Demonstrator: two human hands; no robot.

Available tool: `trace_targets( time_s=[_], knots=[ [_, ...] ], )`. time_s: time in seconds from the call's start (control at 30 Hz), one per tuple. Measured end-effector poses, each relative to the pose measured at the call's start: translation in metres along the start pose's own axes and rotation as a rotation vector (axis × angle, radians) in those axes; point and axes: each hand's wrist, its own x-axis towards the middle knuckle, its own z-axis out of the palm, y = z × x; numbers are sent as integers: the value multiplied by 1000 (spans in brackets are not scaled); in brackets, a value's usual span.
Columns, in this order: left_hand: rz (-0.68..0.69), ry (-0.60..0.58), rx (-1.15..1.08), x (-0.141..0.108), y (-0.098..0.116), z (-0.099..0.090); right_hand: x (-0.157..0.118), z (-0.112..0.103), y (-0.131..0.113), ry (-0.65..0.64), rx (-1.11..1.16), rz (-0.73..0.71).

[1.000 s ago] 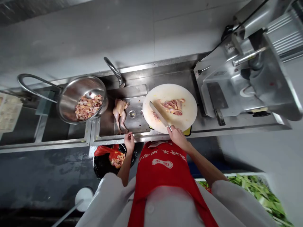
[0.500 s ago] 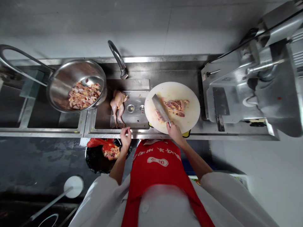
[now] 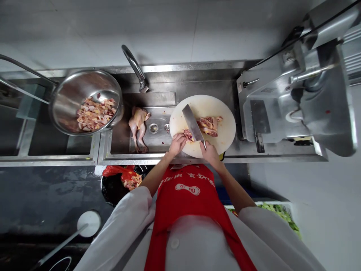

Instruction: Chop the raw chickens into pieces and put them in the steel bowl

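My right hand (image 3: 210,153) is wrapped round the handle of a cleaver (image 3: 193,122), whose broad blade lies slantwise over the round white cutting board (image 3: 227,137). Left of the blade, my left hand (image 3: 177,144) is at the board's near edge, its fingers closed on a small piece of raw chicken (image 3: 187,134). A larger portion of cut chicken (image 3: 209,125) rests on the board, right of the blade. To the left, a whole plucked chicken (image 3: 138,122) lies in the steel sink (image 3: 160,116).
A deep steel pot (image 3: 64,86) with chopped chicken (image 3: 96,114) stands left of the faucet (image 3: 135,64). A second cleaver (image 3: 261,120) lies on a clear plastic tray by a slicing machine (image 3: 324,98). Below the counter is a black-lined bin (image 3: 111,190) with scraps.
My left hand has moved right, from the sink's front edge onto the board beside the small chicken piece. The cleaver stays in my right hand, and the view has shifted slightly.
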Motion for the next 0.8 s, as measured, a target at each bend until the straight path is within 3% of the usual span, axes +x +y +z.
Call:
trace_targets(
  time_s=[0.07,0.2,0.27,0.33,0.4,0.43,0.57,0.67,0.8],
  knots=[
    [-13,69,-44,-7,0,-4,-7,-4,-6,40,-48,7],
    [-203,413,-76,-31,5,-14,-19,-17,-20,24,-107,-22],
    [-314,512,-51,-52,5,-24,-23,-30,-23,113,-79,-45],
    [-406,542,-11,-77,5,-35,-25,-40,-23,282,-9,-77],
    [-480,546,31,-99,3,-45,-25,-41,-24,401,49,-98],
    [-508,544,49,-108,3,-50,-24,-36,-24,389,46,-90],
    [-534,513,74,-116,-1,-63,-14,2,-26,23,-134,25],
    [-454,429,46,-93,-3,-61,-3,16,-26,-68,-192,32],
    [-235,195,-33,-42,-6,-46,0,-2,-17,-85,-139,-20]
  ],
)
